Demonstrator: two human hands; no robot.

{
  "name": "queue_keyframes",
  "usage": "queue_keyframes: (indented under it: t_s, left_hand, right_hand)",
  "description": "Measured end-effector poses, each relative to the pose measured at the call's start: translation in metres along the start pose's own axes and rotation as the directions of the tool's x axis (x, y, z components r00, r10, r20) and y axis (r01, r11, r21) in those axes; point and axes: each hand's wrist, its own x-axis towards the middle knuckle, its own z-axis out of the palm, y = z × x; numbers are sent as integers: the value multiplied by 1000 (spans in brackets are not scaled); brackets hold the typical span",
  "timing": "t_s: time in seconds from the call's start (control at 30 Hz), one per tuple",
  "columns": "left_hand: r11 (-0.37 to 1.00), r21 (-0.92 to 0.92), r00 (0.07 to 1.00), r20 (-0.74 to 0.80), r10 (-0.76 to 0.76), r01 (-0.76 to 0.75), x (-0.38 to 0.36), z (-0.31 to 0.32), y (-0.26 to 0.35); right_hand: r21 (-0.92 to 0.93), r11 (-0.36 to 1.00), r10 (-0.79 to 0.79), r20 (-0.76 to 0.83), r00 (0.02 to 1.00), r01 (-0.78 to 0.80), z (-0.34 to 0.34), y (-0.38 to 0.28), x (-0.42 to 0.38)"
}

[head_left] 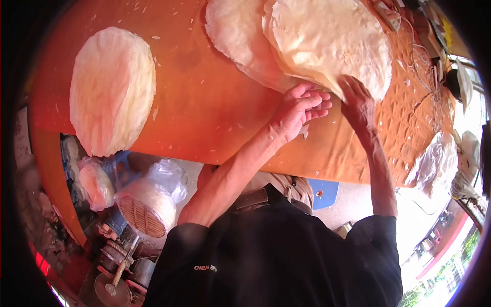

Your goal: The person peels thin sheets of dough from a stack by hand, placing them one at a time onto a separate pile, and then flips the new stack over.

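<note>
A stack of thin, pale flatbread sheets (330,38) lies at the far edge of the view, with ragged edges and light brown patches. My right hand (358,100) is at its near edge, fingers bent over the rim and closed on it; the thumb is hidden. Close beside it, my left hand (305,108) is turned palm up just below the same edge, with loosely curled fingers apart and nothing in them. Partly under the stack, another flatbread (245,43) sticks out to the left. A separate oval-looking pile of flatbread (112,92) rests at the table's left, overhanging its near edge.
The orange-covered table (189,102) carries scattered crumbs and is wrinkled at right. A clear plastic bag (434,161) hangs at its right corner. Below the left edge are a plastic-wrapped round bundle (146,207) and another wrapped bundle (96,187). Cables (417,48) lie at upper right.
</note>
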Motion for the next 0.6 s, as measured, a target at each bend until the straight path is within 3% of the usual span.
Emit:
queue_keyframes:
  t_s: [0.07, 0.13, 0.17, 0.27, 0.33, 0.37, 0.43, 0.5, 0.57, 0.6]
  left_hand:
    - [998, 55, 997, -78, -1, 6, -4, -11, 1]
    - [994, 102, 988, -154, -12, 28, -12, -20, 9]
    - [990, 140, 982, -187, 6, 21, -19, -24, 13]
    - [969, 246, 954, -288, 79, -6, -33, -39, 28]
    - [969, 240, 927, -347, 140, -57, -38, -44, 40]
    - [968, 235, 912, -374, 170, -84, -40, -47, 44]
    - [982, 162, 932, -331, 146, -97, -32, -48, 51]
    - [993, 91, 949, -298, 101, -77, -19, -34, 49]
    - [998, 41, 955, -294, 48, -38, 0, -31, 34]
    - [999, 30, 957, -288, 30, -22, 8, -31, 29]
  right_hand:
    - [6, 997, 70, 40, 997, -71, -11, 16, 18]
    - [-123, 984, 153, 204, 967, -130, -56, 41, 57]
    - [-207, 969, 166, 133, 977, -136, -79, 56, 75]
    - [-393, 894, 102, -293, 951, -217, -170, 61, 113]
    - [-435, 872, 93, -302, 949, -224, -202, 24, 109]
    - [-414, 884, 109, -268, 957, -217, -202, 4, 109]
    - [-321, 947, -114, -253, 961, 27, -163, -22, 113]
    - [-253, 968, 23, 95, 995, 2, -56, 2, 106]
    - [-105, 994, 46, 174, 984, -27, -2, 17, 87]
    - [-115, 993, 47, 128, 991, -32, -4, 20, 85]
